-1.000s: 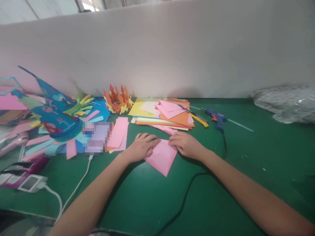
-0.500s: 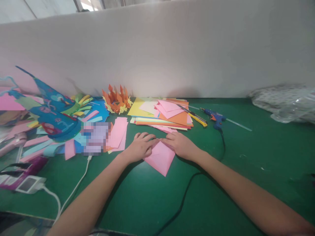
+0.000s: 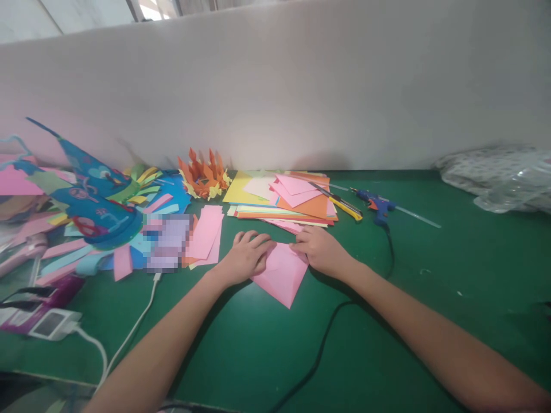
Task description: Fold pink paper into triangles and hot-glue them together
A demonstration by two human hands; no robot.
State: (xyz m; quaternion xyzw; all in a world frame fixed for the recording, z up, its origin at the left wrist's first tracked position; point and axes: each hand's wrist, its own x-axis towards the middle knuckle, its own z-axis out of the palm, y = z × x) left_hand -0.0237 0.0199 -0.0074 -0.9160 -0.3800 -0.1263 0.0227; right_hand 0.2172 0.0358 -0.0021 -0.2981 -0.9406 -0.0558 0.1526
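Observation:
A folded sheet of pink paper lies on the green table with one corner pointing toward me. My left hand rests on its left side, fingers bent and pressed along the upper fold, thumb tucked below. On the other side my right hand has its fingers closed at the paper's upper right edge. Both hands cover parts of that upper edge. Just beyond them is a stack of coloured paper, topped by smaller folded pink pieces.
A yellow utility knife and a blue glue gun lie at the back right, its black cord curving toward me. Left are an orange paper crown, blue cone hats, pink strips and a white cable. Clear plastic lies far right.
My right hand has shifted slightly right along the upper edge, widening the gap between my fingertips. My left hand and the paper have hardly moved.

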